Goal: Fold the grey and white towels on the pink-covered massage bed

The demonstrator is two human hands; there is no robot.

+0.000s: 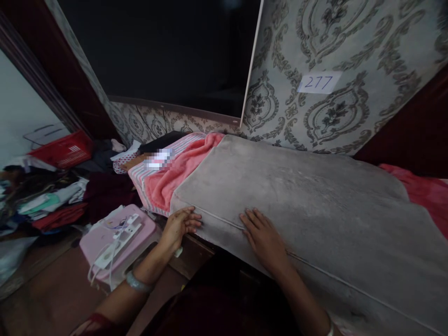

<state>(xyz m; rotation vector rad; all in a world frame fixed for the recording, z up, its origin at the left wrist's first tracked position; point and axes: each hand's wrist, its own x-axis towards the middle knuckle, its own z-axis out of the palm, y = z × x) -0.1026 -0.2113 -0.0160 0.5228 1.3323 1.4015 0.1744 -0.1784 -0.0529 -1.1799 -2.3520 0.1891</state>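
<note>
A large grey plush blanket (308, 205) covers the bed from the middle to the right. My left hand (180, 225) rests against the blanket's near left corner, fingers stretched along the piped edge. My right hand (264, 238) lies flat on top of the blanket just inside that edge, fingers spread. Neither hand holds anything. Beyond the grey blanket lie a coral pink towel (175, 175) and a striped cloth (138, 179) at the head of the bed, where a person (135, 161) lies partly covered.
A pink stool (140, 233) with a white power strip (119, 238) and cables stands left of the bed. Piled clothes (52, 200) and a red basket (65, 149) fill the left floor. A dark TV (164, 51) and a "277" label (318, 82) hang on patterned wallpaper.
</note>
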